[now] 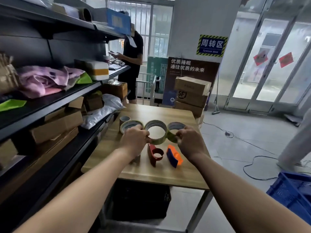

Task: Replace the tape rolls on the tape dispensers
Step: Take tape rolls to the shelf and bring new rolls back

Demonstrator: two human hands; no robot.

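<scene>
Scene: A person stands at a wooden desk (pixel 168 113) beside stocked warehouse shelves, both arms stretched out over a row of tape rolls.
Left hand: The left hand (pixel 134 137) curls its fingers over the near rim of the middle roll (pixel 158 141), gripping it.
Right hand: The right hand (pixel 186 141) pinches the near edge of the right roll (pixel 175 126) between thumb and fingertips.
Why held so: Judging by the task, the two rolls are being steadied or picked out, one per hand, for the two dispensers just below.
Rolls: Three wide rings stand side by side and touching, including the left roll (pixel 128 125). All are glossy, yellowish, translucent tape on pale cores.
Dispensers: A red dispenser (pixel 155 154) with an open round hub and an orange-and-blue dispenser (pixel 174 155) lie near the desk's front edge, within easy reach (both look like hard, smooth plastic).
Spare: A short cardboard core (pixel 124 119) stands behind the left roll.
Progress: Neither dispenser carries a full roll yet.
</scene>
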